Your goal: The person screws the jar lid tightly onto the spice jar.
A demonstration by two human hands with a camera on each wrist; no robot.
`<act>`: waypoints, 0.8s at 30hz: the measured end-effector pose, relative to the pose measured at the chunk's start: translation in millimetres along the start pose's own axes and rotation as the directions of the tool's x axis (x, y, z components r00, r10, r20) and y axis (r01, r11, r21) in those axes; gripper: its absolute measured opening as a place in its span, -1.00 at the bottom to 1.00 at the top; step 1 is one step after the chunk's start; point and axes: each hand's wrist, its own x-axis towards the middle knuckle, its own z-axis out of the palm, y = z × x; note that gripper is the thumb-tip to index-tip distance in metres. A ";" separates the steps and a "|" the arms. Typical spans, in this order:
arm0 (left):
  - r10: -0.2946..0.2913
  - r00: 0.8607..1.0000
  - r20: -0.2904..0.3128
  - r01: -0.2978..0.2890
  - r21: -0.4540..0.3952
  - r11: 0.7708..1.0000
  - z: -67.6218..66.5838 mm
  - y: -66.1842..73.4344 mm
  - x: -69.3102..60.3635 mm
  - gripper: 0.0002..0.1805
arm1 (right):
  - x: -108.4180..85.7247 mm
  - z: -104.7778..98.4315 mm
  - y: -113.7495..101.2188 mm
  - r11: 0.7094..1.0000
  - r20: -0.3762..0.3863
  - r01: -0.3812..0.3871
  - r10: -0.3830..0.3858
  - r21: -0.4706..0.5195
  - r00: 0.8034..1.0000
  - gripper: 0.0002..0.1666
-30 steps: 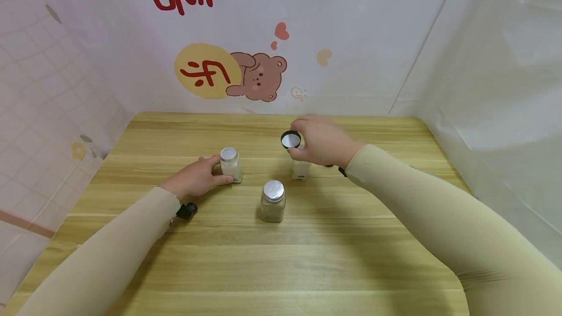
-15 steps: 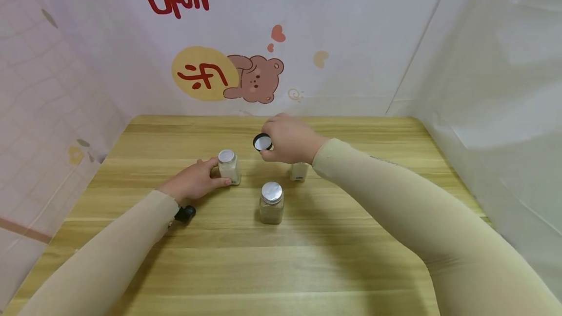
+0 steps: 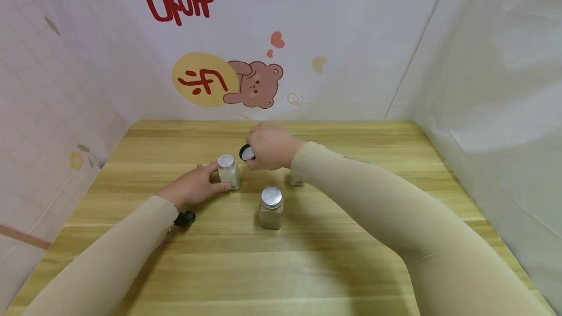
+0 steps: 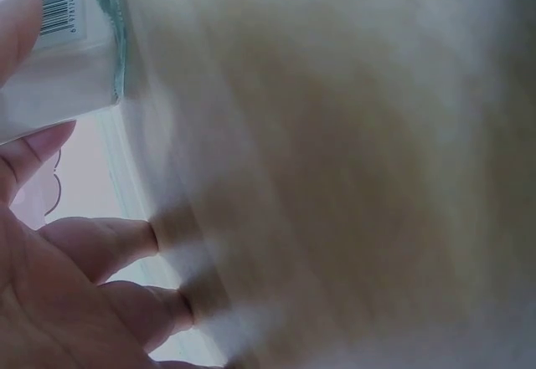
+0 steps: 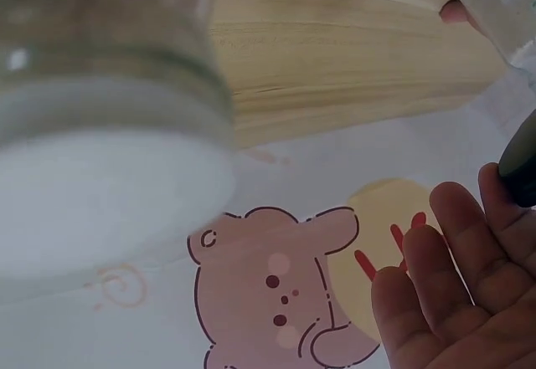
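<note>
At the left, my left hand [image 3: 193, 188] holds a square glass jar [image 3: 229, 174] upright on the table, thumb on one side and forefinger on the other. Pale contents and a silver seal on its mouth are visible; a barcode label shows in the left wrist view. Just right of that jar, my right hand [image 3: 271, 148] pinches a black lid [image 3: 247, 153] in the air, its white inner face partly turned toward me. Lid and jar look apart. A second sealed jar [image 3: 271, 212] stands nearer to me. My right forearm partly hides a third jar [image 3: 296, 179].
The wooden table [image 3: 263, 277] meets a white printed sheet [image 3: 342, 23] at the back and both sides. A black wrist device [image 3: 185, 219] sits at my left cuff. In the right wrist view the third jar [image 5: 109, 202] looms large and blurred.
My right hand has carried the lid leftward, from above the third jar to close beside the jar in my left hand. The left hand keeps its hold. The head view has tilted slightly.
</note>
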 end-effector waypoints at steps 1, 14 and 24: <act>-0.002 1.000 0.001 0.002 -0.004 1.000 0.6 -0.3 -0.4 -0.14 | 1.1 1.1 -1.4 1.000 0.008 -0.003 0.003 -0.001 1.000 -0.57; -0.019 1.000 0.011 0.019 -0.027 0.999 3.3 0.2 -2.8 -0.18 | 9.4 8.3 -14.8 0.999 0.066 0.007 -0.004 -0.048 0.998 -0.47; -0.001 1.000 -0.007 0.001 -0.018 1.000 1.9 0.4 -1.6 -0.22 | 8.6 4.3 -17.9 0.999 0.078 -0.001 0.005 -0.054 0.997 -0.48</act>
